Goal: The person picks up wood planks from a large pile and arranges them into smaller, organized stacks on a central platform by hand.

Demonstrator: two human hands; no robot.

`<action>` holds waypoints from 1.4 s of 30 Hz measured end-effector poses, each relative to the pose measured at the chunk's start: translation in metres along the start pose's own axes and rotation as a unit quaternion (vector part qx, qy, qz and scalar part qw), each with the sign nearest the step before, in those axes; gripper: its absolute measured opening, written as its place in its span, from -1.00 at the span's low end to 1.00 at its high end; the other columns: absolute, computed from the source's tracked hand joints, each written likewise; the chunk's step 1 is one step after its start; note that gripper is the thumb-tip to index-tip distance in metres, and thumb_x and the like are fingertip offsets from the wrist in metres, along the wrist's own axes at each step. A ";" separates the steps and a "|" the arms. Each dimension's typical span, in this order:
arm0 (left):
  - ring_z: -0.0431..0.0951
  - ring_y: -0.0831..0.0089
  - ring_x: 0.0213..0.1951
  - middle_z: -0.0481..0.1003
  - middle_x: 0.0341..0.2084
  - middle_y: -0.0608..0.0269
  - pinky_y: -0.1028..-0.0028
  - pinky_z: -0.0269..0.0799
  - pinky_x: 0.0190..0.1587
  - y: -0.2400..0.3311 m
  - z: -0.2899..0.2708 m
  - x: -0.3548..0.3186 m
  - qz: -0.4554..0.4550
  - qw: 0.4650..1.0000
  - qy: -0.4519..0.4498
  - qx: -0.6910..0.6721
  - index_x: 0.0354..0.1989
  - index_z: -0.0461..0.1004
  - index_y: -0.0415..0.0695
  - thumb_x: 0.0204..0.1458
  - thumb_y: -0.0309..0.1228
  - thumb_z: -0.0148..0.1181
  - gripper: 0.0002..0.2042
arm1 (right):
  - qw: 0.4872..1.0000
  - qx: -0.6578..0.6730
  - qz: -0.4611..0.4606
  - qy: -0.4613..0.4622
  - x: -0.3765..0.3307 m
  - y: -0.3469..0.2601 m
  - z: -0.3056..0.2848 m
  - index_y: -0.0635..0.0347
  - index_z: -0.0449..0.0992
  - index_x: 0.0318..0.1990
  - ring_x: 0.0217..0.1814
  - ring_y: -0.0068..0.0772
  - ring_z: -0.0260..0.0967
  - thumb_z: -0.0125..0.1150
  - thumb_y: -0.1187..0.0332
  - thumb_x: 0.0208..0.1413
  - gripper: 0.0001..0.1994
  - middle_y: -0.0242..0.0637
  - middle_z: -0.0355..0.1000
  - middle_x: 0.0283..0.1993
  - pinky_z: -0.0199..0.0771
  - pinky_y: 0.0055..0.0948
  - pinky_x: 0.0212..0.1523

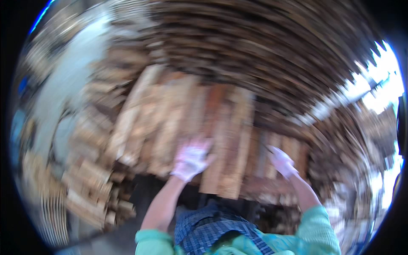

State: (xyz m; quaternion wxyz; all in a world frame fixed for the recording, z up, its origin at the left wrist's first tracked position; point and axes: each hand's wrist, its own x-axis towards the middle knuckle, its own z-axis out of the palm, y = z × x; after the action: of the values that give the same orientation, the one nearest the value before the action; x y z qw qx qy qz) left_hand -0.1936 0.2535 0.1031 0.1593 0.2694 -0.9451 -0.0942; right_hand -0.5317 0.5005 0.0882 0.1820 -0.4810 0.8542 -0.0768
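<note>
**Operator:** Head view status, hands first.

**Recorder:** Left hand [191, 158], in a white glove, lies flat against the lower end of the wooden planks [187, 119], fingers spread and pointing up and away. It grips nothing; the palm presses on the wood. Right hand [281, 161], also white-gloved, reaches toward the planks further right. Motion blur hides whether its fingers are spread or curled, so its state cannot be told.

**Operator:** Position of the planks?

**Recorder:** They stand side by side in a leaning bundle at picture centre, long edges touching, pale and reddish-brown. The lower ends sit just above the person's forearms; the upper ends run up to a large dark stack of wood [263, 46] that fills the top of the picture.

**Operator:** Surroundings?

**Recorder:** Shorter cut pieces [89, 187] are heaped at lower left, near the bundle. Green sleeves [316, 229] and a blue checked garment [208, 231] show at the lower edge. Bright daylight [382, 80] enters at the right rim. The whole picture is heavily blurred.
</note>
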 end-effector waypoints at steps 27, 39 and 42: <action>0.33 -0.06 0.25 0.31 0.21 -0.02 -0.15 0.15 0.31 0.000 0.019 0.003 0.031 0.998 0.010 0.054 0.20 0.35 0.01 0.02 0.08 0.21 -0.38 | 0.976 -0.209 -0.035 -0.058 0.100 0.147 -0.069 0.06 -0.30 0.59 0.59 0.21 -0.14 0.55 0.18 -0.10 0.22 0.18 -0.06 0.55 -0.17 -0.06 0.58; 0.29 -0.05 0.31 0.34 0.23 -0.02 -0.08 0.11 0.39 -0.018 0.027 -0.011 -0.055 0.967 0.000 -0.250 0.18 0.42 -0.05 0.06 0.00 0.25 -0.44 | 0.931 -0.359 -0.062 0.028 0.136 0.030 -0.064 0.05 0.16 0.46 0.48 0.13 0.08 0.39 0.18 0.04 -0.18 0.02 0.11 0.44 0.18 -0.03 0.41; 0.46 0.04 0.20 0.45 0.16 -0.04 0.18 0.40 0.25 -0.056 -0.024 -0.064 -0.135 0.879 0.123 -0.441 0.26 0.40 -0.13 0.22 -0.18 0.19 -0.52 | 0.946 -0.109 -0.287 0.106 0.097 -0.136 -0.054 0.19 0.25 0.42 0.38 0.22 0.17 0.23 0.35 0.17 -0.36 0.13 0.18 0.36 0.16 0.01 0.41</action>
State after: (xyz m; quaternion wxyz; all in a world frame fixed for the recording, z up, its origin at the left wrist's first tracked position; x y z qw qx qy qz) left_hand -0.1065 0.2391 0.0950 0.3620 0.3056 -0.7329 -0.4883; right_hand -0.4906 0.3441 0.1568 0.0071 -0.7117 0.6975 -0.0825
